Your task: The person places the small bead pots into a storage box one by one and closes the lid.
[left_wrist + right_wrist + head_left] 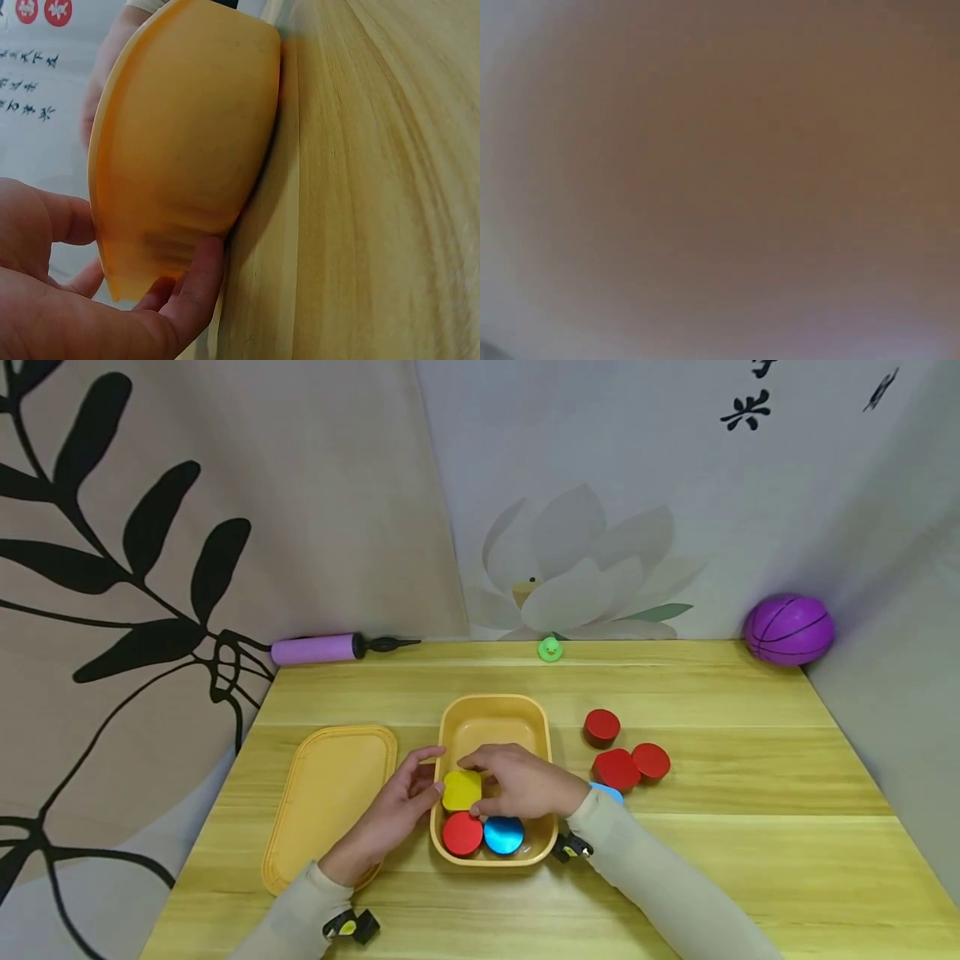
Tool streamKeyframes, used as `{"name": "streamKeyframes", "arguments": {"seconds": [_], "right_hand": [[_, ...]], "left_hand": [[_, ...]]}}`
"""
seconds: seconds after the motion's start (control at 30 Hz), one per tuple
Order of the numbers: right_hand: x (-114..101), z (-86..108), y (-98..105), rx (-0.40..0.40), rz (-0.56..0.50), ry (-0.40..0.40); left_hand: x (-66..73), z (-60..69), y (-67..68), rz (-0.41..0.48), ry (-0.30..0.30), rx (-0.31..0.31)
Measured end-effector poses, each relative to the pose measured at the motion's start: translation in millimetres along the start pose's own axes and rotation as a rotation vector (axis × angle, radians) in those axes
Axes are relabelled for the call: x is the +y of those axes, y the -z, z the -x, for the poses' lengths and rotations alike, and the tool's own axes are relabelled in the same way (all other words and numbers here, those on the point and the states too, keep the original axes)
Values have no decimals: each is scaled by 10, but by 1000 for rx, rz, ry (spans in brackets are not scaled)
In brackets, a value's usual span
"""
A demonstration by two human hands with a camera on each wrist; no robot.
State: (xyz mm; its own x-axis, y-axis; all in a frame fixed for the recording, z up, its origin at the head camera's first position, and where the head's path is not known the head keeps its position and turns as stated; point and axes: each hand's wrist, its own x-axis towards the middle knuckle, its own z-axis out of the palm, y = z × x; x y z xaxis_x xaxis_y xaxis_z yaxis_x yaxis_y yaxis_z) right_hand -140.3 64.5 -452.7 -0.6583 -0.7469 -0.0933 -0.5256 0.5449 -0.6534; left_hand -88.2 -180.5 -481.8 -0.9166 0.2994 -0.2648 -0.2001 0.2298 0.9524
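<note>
In the head view, a deep yellow-orange plastic box (495, 710) stands in the middle of the table. My right hand (521, 783) reaches into it and pinches a yellow rounded-square block (461, 790) between thumb and fingers. Below that block lie a red round block (462, 833) and a blue round block (503, 835), side by side in the box. My left hand (397, 810) touches the box's left outer side; the left wrist view shows its fingers and thumb against the wall (187, 127). The right wrist view is only a brown blur.
A matching lid (330, 802) lies left of the box. Several red blocks (617, 769) sit to the right, with a blue piece (607, 792) partly behind the right forearm. Along the back are a purple pump (315, 649), a small green toy (550, 649) and a purple ball (790, 629).
</note>
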Motion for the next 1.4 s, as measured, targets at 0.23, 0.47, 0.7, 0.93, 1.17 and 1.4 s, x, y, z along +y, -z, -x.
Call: {"name": "streamKeyframes", "arguments": {"seconds": [0.23,0.47,0.7,0.93,1.17,1.4], "right_hand": [[-5,115,97,79,-82,-4],[30,324,260,179,-100,6],[164,574,412,294,-167,14],[359,811,561,425,-171,-6],[659,1121,739,551,-113,-98],[928,1427,848,618,-190,-168]], "left_hand": [[12,7,2,3,10,7],[4,16,11,-2,3,22],[2,31,16,-7,-1,32],[8,25,14,5,-9,17],[2,9,3,-8,-5,15],[5,-4,-3,-7,0,24]]}}
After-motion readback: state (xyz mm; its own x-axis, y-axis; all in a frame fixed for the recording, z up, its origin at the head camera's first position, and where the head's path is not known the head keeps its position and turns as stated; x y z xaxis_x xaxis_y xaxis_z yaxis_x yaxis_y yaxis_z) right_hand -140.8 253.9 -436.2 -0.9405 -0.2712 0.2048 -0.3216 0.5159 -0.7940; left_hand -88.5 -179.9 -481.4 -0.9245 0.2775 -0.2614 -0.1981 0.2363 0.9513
